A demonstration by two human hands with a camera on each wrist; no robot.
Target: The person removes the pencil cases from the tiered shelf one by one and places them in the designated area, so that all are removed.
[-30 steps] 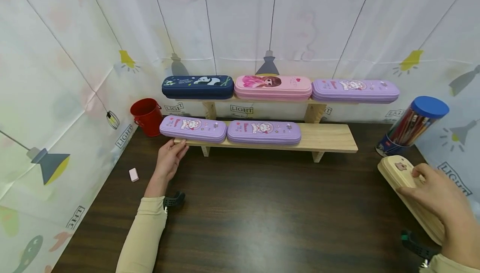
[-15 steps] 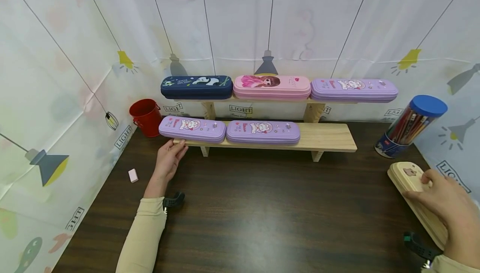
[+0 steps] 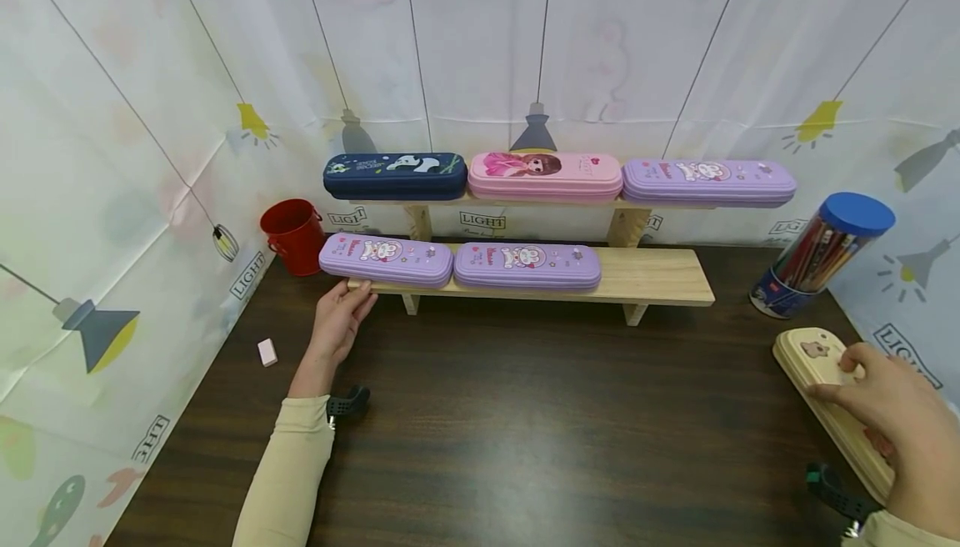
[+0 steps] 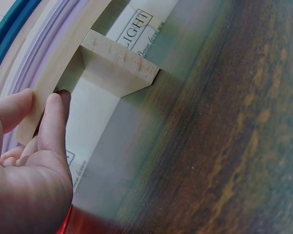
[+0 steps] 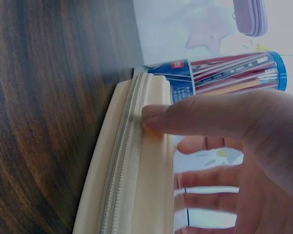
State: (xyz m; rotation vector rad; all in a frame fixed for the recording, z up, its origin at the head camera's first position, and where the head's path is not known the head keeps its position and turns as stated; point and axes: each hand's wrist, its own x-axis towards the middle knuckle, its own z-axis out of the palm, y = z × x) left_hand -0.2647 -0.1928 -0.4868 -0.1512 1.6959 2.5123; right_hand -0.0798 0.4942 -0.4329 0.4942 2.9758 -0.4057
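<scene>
head view: the right hand (image 3: 892, 401) is at the right of the dark wood-grain desk (image 3: 525, 414), its grip closed across a long, round-ended cream zipped case (image 3: 842, 429) with a bear print near its far end. that case lies near a clear cylindrical tub of pencils with a blue lid (image 3: 821, 255); whether it is raised or resting cannot be told. the left hand (image 3: 337, 322) pinches the left end of the lower board of a pale wooden two-tier shelf (image 3: 660, 272), just under a long purple case with a rabbit print (image 3: 386, 260). a matching purple case (image 3: 527, 266) sits beside it, and bare board shows to the right.

the step in hand seems to be handling the cream zipped case while the left hand steadies the board. the next move likely calls for a firm thumb-and-finger hold, keeping clear of the tub.
</scene>
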